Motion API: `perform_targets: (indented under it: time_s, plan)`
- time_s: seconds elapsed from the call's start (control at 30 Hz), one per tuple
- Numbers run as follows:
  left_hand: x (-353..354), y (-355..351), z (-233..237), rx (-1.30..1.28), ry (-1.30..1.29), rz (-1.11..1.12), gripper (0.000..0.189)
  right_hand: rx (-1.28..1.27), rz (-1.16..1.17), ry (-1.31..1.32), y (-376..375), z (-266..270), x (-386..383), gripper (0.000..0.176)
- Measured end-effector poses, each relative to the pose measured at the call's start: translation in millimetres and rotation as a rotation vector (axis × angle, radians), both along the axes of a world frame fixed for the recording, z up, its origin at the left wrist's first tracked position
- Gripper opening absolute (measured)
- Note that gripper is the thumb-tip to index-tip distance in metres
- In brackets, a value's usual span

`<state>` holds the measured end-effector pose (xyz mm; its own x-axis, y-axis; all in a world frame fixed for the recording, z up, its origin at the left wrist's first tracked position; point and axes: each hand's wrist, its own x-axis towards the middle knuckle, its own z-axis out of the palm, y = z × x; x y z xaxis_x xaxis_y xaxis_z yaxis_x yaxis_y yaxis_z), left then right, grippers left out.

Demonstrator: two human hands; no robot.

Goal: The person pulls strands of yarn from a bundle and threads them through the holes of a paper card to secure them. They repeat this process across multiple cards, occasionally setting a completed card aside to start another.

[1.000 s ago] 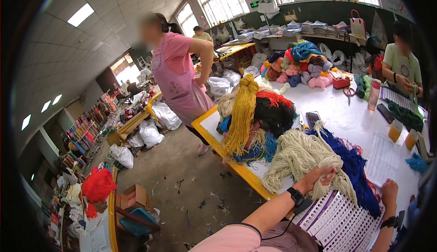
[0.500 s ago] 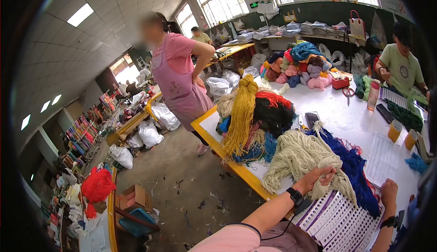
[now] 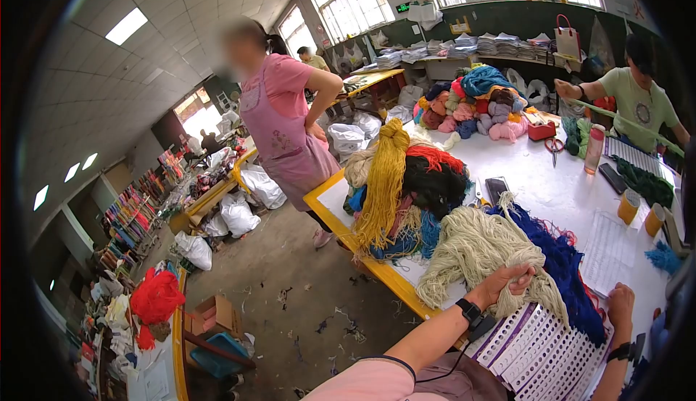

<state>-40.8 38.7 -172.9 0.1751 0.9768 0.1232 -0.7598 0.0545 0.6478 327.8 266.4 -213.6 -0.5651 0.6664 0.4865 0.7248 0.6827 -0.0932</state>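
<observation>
1. Left hand: fingers gripping cream yarn on the desk, beside blue yarn.
2. Right hand: fingers curled near the perforated card; whether they hold anything, I cannot tell.
3. Cardboard box: something pinkish inside.
4. Pink bottle: upright on the desk.

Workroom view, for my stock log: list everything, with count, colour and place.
Worktable: one, white, right
Cream yarn: one heap, near edge
Blue yarn: one heap, beside cream
Hole cards: several, white, near edge
Mixed yarn: two heaps, multicoloured, worktable
Red yarn: one heap, lower left
Red scissors: one, far worktable
Bottle: one, pink, right
Phones: two, dark, worktable
Rolls: two, orange, right
Bags: several, white, floor
Box: one, brown, lower left
People: at least three, pink, green, yellow tops, around
Left hand: one, bare, grip on cream yarn
Right hand: one, bare, beside blue yarn
</observation>
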Motion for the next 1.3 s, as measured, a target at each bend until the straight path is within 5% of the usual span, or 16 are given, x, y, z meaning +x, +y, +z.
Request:
perform_targets:
  time_s: [0.27,0.4,0.47,0.53,0.57,0.63,0.7,1.07,1.2,1.3]
  plan:
    - [-1.1,1.3,-3.3,0.017,-0.004,-0.014,0.026,-0.065,0.039,-0.102,-8.0,15.2,2.1,0.006]
    - [-8.9,-8.9,-21.9,-0.029,0.347,0.269,0.040,0.039,-0.079,-0.111,22.5,-34.1,4.7,0.011]
    - [-13.3,-13.8,-34.5,-0.093,0.576,0.402,0.048,0.028,-0.064,-0.396,16.7,-21.3,-1.1,0.009]
    - [-9.7,-12.5,-34.6,-0.107,0.531,0.445,0.044,0.127,0.009,-0.409,-2.0,5.6,-4.1,0.004]
    - [-29.0,2.3,-43.9,-0.223,0.046,0.048,0.034,0.057,-0.039,-0.397,-12.2,18.5,-8.0,0.003]
    - [-7.6,-1.4,-13.8,-0.262,0.092,0.139,0.026,-0.012,-0.061,-0.324,-18.6,27.1,-5.4,0.008]
    - [-1.6,5.1,-11.1,-0.052,-0.141,-0.036,0.026,-0.054,-0.025,-0.350,-25.3,38.9,-5.2,0.009]
    - [0.1,2.1,2.9,-0.061,-0.156,-0.021,0.026,-0.170,-0.057,-0.349,-39.6,58.2,-13.4,0.011]
    - [-2.1,2.8,0.7,-0.055,-0.159,-0.027,0.026,0.014,-0.067,-0.023,-44.2,46.6,2.3,0.022]
    - [-1.6,2.0,0.7,-0.061,-0.190,-0.030,0.026,-0.260,-0.114,0.131,-102.4,99.3,-2.5,0.027]
